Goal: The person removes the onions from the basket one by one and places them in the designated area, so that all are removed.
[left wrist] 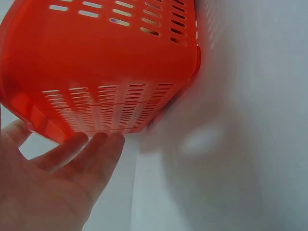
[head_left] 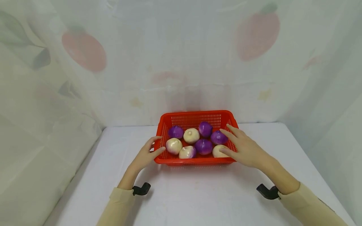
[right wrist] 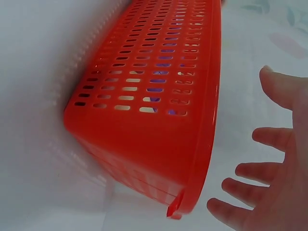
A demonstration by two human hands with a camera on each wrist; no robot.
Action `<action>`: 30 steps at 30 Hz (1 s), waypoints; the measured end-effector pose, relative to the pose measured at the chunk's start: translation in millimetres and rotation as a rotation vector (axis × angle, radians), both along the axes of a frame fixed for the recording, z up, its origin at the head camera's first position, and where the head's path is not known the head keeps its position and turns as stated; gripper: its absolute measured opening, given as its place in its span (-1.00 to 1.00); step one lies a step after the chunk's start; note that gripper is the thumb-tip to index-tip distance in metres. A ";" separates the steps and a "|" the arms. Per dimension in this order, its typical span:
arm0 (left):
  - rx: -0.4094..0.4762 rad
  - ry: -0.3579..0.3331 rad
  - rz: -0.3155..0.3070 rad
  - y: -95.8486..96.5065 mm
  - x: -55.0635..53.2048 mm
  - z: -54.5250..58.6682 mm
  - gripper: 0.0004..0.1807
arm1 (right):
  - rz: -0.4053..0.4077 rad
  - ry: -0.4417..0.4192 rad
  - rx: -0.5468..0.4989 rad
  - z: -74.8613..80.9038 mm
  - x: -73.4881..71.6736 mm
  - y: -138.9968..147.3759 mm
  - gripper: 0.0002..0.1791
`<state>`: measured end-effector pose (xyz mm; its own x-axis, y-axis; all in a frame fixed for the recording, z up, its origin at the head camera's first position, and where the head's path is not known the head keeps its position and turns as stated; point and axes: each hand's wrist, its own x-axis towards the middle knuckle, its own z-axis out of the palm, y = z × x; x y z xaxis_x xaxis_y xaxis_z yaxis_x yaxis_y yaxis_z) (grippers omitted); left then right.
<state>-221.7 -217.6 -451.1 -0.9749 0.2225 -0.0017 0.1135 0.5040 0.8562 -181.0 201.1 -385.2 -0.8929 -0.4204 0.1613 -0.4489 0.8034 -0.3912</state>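
A red plastic basket [head_left: 198,161] with slotted walls holds several onions, some purple [head_left: 203,147] and some whitish [head_left: 191,135]. At the basket's left end is my left hand [head_left: 145,156], its thumb and index finger spread around the rim in the head view. The left wrist view shows its fingers [left wrist: 103,151] loosely extended beside the red wall. My right hand [head_left: 247,148] is over the right end with fingers spread, overlapping a whitish onion in the head view. In the right wrist view, those fingers [right wrist: 245,192] stand apart from the rim and hold nothing.
A white cloth covers the table [head_left: 192,194] under the basket. Behind it hangs a pale curtain [head_left: 181,62] with faded fruit prints, and more cloth hangs at both sides. Each wrist wears a black mount [head_left: 142,189].
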 end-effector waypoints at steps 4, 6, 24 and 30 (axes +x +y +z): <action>0.072 -0.033 -0.005 -0.6 -1.4 -3.9 -0.29 | 0.008 -0.016 -0.015 2.1 -4.8 -6.9 -0.12; 0.100 -0.036 -0.003 -0.9 -1.9 -5.4 -0.31 | 0.012 -0.023 -0.019 3.3 -7.7 -10.7 -0.12; 0.145 -0.020 0.019 6.3 6.1 -2.4 -0.44 | -0.002 -0.135 -0.049 6.9 -23.4 -34.8 -0.13; 0.171 -0.018 0.016 5.2 3.4 -1.3 -0.43 | -0.001 -0.137 -0.046 6.4 -28.7 -46.1 -0.14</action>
